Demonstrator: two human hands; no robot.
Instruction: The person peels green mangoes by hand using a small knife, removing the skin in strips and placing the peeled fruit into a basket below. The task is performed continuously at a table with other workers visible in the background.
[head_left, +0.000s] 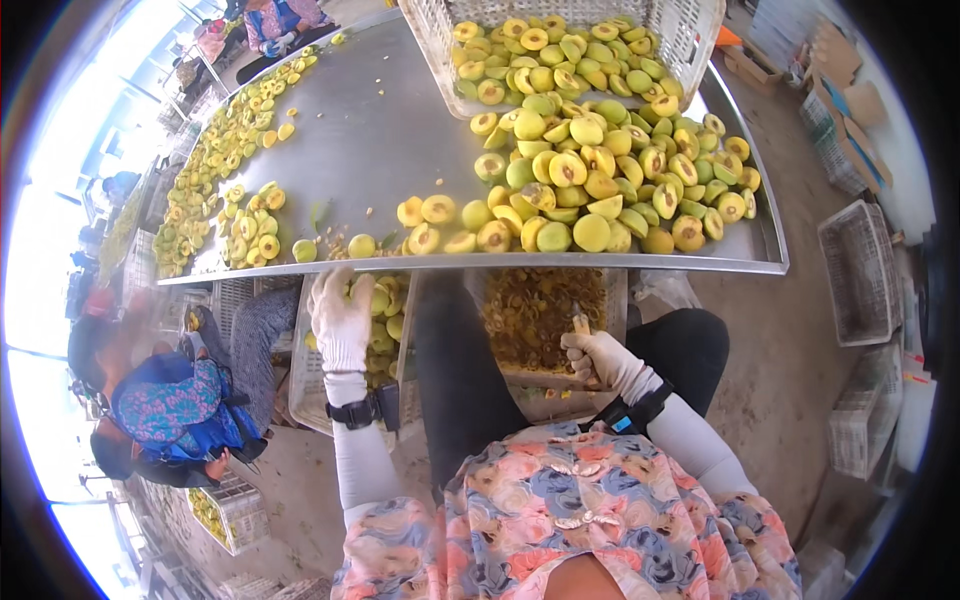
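Note:
My gloved left hand (341, 315) is at the metal table's (390, 264) near edge, above a white crate (304, 375) of green fruit; whether its fingers hold a fruit is hidden. In my gloved right hand (604, 360) is a small tool with a wooden handle (580, 322) and a metal tip. It is over a crate (544, 375) of brown, wet-looking scraps between my knees. Halved yellow-green stone fruits (600, 172) are heaped on the table's right side, many with pits showing. A tipped white plastic crate (450, 90) of halves stands behind them.
More halves (247, 232) lie along the table's left side, with loose pits (337, 244) near the front edge. A co-worker in a blue apron (180, 405) sits at the left; another person (281, 26) is beyond the table. Empty crates (859, 274) and cardboard boxes (847, 135) stand at the right.

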